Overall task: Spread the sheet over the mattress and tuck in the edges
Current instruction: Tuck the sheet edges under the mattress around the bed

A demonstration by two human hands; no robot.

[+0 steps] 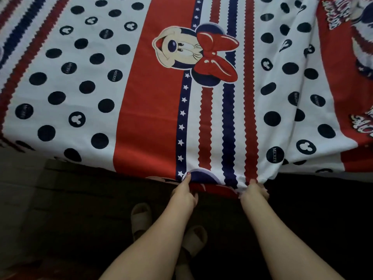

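A cartoon-print sheet point(153, 110) in red, white and navy, with dots, stripes and a mouse face, covers the mattress across the upper part of the view. Its near edge hangs over the bedside just ahead of me. My left hand point(184, 194) pinches that edge with the thumb on top, near the navy star stripe. My right hand point(255, 190) grips the same edge a little to the right, at a red zigzag stripe, and folds fan out from it. The mattress itself is hidden under the sheet.
The dark bed side point(105, 178) runs below the sheet's edge. The floor point(66, 223) beneath is dim. My feet in pale slippers point(141, 217) stand close to the bed between my forearms. The sheet lies wrinkled at the right.
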